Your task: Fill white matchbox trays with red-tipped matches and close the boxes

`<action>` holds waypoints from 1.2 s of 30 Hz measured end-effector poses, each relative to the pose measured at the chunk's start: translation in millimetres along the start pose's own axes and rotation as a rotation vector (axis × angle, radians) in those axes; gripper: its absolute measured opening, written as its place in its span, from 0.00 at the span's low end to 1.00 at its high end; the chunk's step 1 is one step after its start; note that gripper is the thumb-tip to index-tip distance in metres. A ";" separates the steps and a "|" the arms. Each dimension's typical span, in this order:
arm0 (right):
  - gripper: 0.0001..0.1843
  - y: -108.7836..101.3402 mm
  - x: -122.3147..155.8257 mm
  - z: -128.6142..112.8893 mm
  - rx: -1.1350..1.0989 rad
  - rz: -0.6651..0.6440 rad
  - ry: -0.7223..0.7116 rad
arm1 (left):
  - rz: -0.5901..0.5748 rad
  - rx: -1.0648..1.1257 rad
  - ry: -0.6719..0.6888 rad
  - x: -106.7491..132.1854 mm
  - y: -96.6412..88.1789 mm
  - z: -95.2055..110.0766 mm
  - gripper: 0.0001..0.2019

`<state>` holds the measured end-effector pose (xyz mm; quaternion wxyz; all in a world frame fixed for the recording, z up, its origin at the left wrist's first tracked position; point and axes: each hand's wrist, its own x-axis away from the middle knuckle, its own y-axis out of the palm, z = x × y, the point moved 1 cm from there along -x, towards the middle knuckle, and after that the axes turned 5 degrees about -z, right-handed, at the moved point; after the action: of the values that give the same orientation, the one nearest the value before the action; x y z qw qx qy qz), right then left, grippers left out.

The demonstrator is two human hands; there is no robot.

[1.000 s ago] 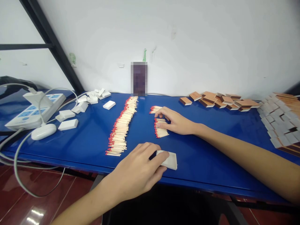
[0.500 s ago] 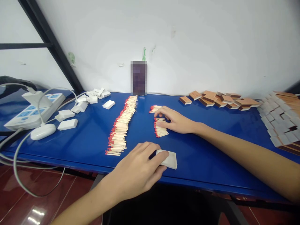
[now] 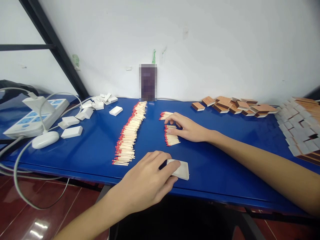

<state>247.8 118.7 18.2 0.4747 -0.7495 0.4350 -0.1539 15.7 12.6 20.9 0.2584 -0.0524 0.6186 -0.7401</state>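
My left hand [image 3: 152, 176] grips a small white matchbox tray [image 3: 183, 170] at its left end, close to the table's front edge. The tray lies with its hollow side up, and no matches show in the part I can see. My right hand [image 3: 187, 128] rests over a short row of red-tipped matches [image 3: 172, 140], its thumb on them and its fingers apart. Just beyond, a smaller bunch of matches [image 3: 164, 115] lies by the fingertips, partly covered by them. To the left runs a long row of matches [image 3: 129, 133], heads pointing left.
White trays [image 3: 72, 132] lie scattered at the left, beside a power strip [image 3: 37, 116] and cables. Brown matchbox sleeves [image 3: 226, 103] are heaped at the back right. A large stack of boxes [image 3: 300, 126] stands at the right edge. A pixelated dark object [image 3: 148, 83] leans against the wall.
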 end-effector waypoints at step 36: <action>0.14 1.4 -1.3 3.2 -0.013 0.019 0.003 | -0.023 0.010 -0.003 0.4 0.6 -1.2 0.11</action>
<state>248.4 121.3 15.7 0.4706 -0.7482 0.4437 -0.1477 15.1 13.4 20.0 0.2510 -0.0594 0.6140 -0.7460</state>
